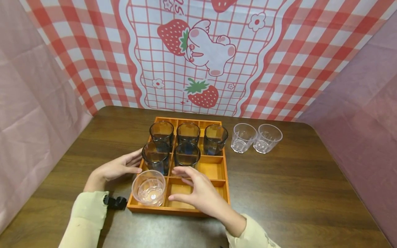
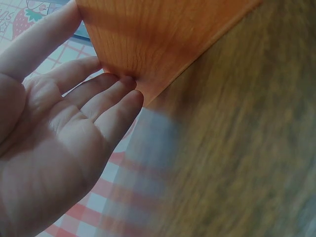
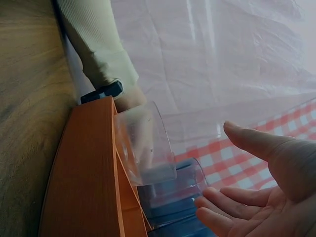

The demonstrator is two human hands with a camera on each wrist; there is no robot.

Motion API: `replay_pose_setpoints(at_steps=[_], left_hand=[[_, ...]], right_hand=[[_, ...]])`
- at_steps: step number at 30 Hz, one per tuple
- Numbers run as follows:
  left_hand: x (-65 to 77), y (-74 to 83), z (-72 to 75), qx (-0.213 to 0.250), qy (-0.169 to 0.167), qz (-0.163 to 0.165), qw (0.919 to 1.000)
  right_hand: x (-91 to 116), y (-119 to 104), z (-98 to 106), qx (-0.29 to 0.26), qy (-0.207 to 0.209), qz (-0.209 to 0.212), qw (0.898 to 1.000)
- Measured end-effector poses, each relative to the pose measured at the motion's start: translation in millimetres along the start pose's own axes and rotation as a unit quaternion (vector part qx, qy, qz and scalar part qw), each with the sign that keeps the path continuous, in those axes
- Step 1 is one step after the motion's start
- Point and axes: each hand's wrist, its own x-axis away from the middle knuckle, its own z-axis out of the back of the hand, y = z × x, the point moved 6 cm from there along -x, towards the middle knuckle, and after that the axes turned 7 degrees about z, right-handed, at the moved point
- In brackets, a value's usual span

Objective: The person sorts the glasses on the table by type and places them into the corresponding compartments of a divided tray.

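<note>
A wooden divided tray holds several dark tinted cups in its back and middle rows. One transparent cup stands in the front left compartment. Along the tray's left side lies my left hand, its fingertips against the wooden wall in the left wrist view. My right hand hovers over the front middle compartment, fingers spread and gripping nothing. From the right wrist, that hand appears apart from the transparent cup, with its thumb away from the fingers.
Two more transparent cups stand side by side on the brown table, right of the tray's back corner. A checked strawberry cloth hangs behind, with pink cloth on both sides.
</note>
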Motion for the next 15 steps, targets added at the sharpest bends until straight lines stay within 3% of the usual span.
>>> replay_pose_setpoints(at_steps=[8,15], left_hand=[[0.1,-0.6,0.5,0.000,-0.004,-0.005,1.0000],[0.3,-0.7,0.3,0.000,-0.001,-0.003,1.0000]], right_hand=[[8,1,9,-0.012,-0.006,-0.009,1.000],[16,8,24,-0.023,-0.002,0.009,1.000]])
